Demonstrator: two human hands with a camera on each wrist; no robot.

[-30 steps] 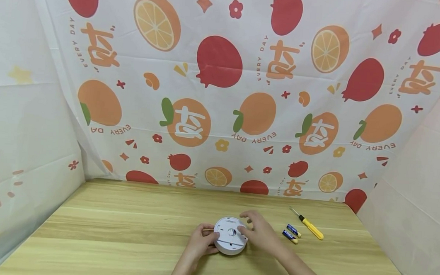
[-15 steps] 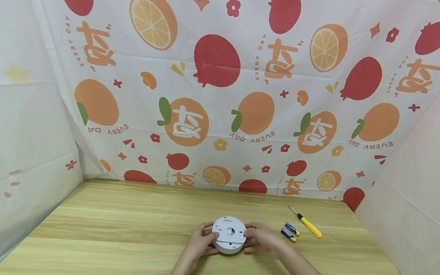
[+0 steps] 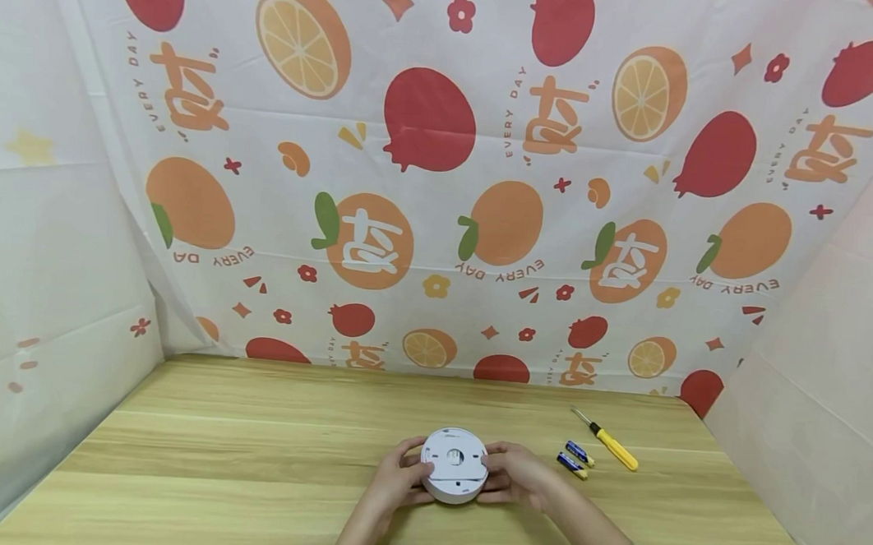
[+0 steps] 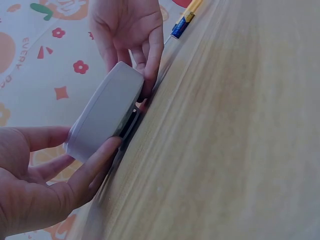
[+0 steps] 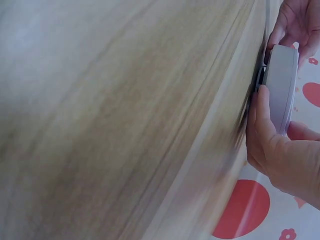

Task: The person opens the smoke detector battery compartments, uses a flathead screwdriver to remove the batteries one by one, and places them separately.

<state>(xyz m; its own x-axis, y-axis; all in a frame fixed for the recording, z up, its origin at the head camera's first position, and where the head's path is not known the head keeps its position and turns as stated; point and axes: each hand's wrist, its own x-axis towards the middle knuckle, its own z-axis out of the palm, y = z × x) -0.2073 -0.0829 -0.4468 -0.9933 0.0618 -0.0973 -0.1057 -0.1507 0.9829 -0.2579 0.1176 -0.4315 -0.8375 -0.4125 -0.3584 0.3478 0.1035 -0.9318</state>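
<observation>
A round white device [image 3: 454, 466] with a flat back plate and a hole in its middle is held between both hands over the table. Its left side is gripped by my left hand [image 3: 394, 478], thumb on the upper face and fingers below. On the other side my right hand [image 3: 520, 474] holds the edge the same way. In the left wrist view the device [image 4: 105, 110] stands with its smooth side wall showing, and a dark gap is visible along its underside. The right wrist view shows the device [image 5: 281, 85] in both hands too.
Two blue-and-yellow batteries [image 3: 579, 454] lie side by side to the right of the right hand. Behind them rests a yellow-handled screwdriver [image 3: 616, 450]. The wooden table [image 3: 250, 444] ends at a fruit-print cloth [image 3: 439, 223], with pale cloth at both sides.
The right hand, earlier raised with its fingers over the device's top, has come down to grip the right edge. The left hand has kept its hold.
</observation>
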